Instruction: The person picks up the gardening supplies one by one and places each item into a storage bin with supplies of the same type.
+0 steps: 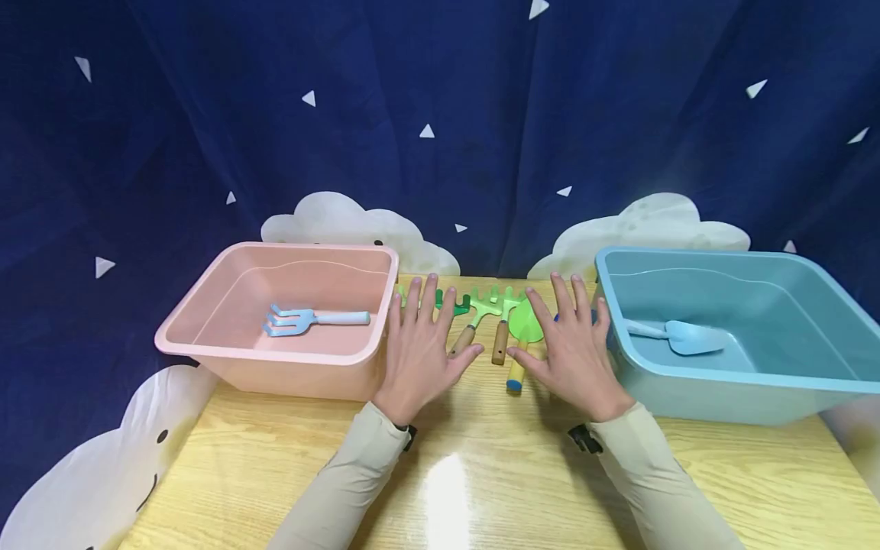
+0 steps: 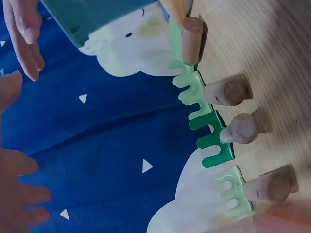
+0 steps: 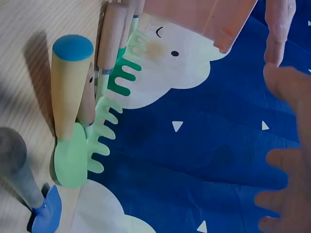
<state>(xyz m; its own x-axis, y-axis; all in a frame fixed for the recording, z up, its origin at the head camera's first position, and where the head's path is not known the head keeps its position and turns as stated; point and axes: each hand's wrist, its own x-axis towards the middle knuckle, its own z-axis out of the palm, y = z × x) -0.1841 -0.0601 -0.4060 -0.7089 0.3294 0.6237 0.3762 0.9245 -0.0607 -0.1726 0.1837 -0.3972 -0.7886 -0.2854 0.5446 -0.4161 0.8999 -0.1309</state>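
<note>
My left hand, fingers spread, is held over the row of small garden tools, beside the pink bin. On the other side my right hand spreads its fingers likewise, near the blue bin. Neither hand grips anything. Between them lie light green hand rakes with wooden handles and a light green shovel with a yellow, blue-ended handle. A dark green rake shows fully in the left wrist view; the left hand partly hides it from the head. A blue-headed tool is mostly covered by the right hand in the head view.
At the left stands the pink bin, with a light blue hand rake inside. The blue bin at the right contains a light blue trowel. A dark blue curtain hangs behind the wooden table.
</note>
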